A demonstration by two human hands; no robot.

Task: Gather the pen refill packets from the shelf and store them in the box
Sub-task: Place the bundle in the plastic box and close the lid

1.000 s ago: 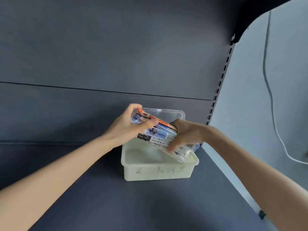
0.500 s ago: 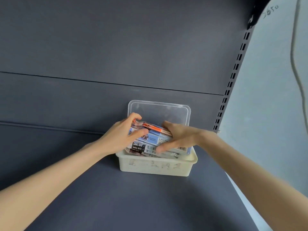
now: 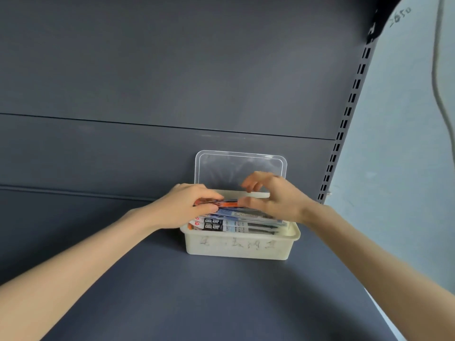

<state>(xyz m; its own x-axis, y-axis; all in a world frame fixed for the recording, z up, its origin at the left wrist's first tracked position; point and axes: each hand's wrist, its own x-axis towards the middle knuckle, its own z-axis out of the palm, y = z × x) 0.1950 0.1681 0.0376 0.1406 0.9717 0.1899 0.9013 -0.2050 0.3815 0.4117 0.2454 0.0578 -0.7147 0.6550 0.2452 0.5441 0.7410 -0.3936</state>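
Plastic packets [image 3: 242,223] within left grip [image 3: 182,206]

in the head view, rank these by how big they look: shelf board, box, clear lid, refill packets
1. shelf board
2. cream box
3-4. clear lid and pen refill packets: look alike, both partly hidden, so unranked
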